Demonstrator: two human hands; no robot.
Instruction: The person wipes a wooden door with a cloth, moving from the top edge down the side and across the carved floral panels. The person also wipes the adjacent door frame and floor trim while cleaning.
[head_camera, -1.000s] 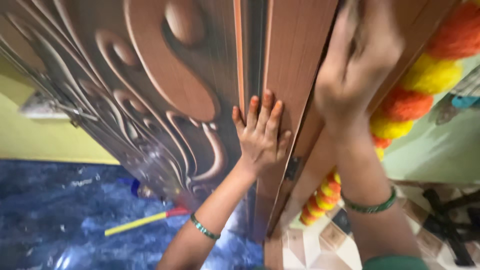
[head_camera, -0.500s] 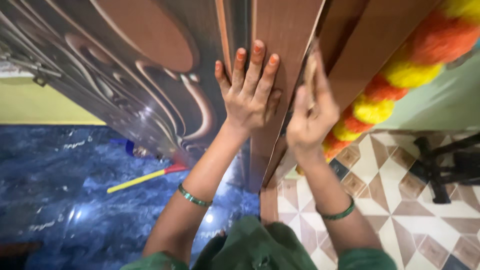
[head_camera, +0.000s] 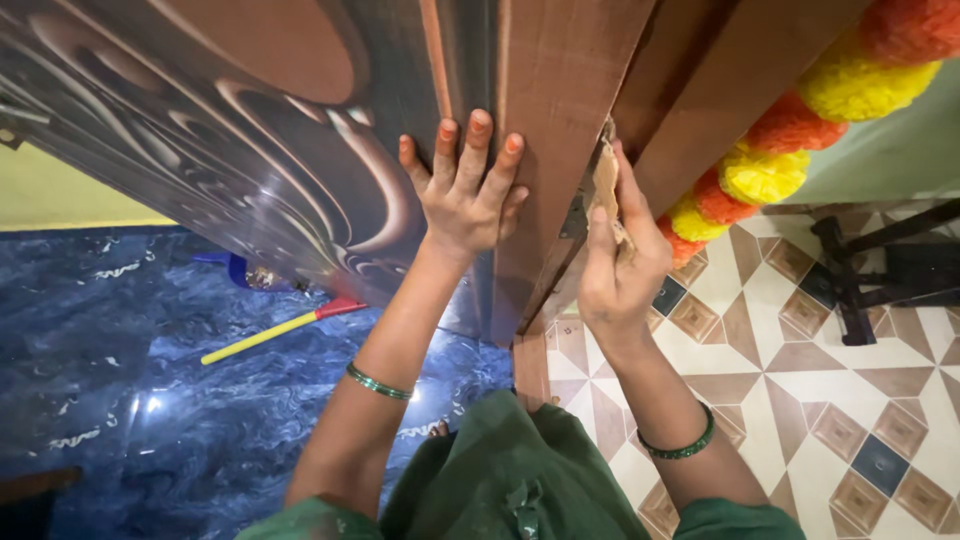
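Observation:
My left hand (head_camera: 462, 190) lies flat, fingers spread, against the edge of a carved brown wooden door (head_camera: 250, 130) that stands ajar. My right hand (head_camera: 618, 265) pinches a small tan scrap, like a piece of sandpaper (head_camera: 605, 180), and holds it against the door's narrow side edge near the hinge gap beside the brown door frame (head_camera: 700, 90). Both wrists wear green bangles.
A garland of orange and yellow pom-pom flowers (head_camera: 770, 165) hangs along the frame at right. A yellow stick with a red end (head_camera: 280, 328) lies on the glossy blue marbled floor (head_camera: 120, 380). A dark metal stand (head_camera: 860, 270) rests on the patterned tiles (head_camera: 800, 390).
Both hands have come lower along the door. The right hand has dropped from high on the frame to the door's side edge, and the scrap now shows in its fingers.

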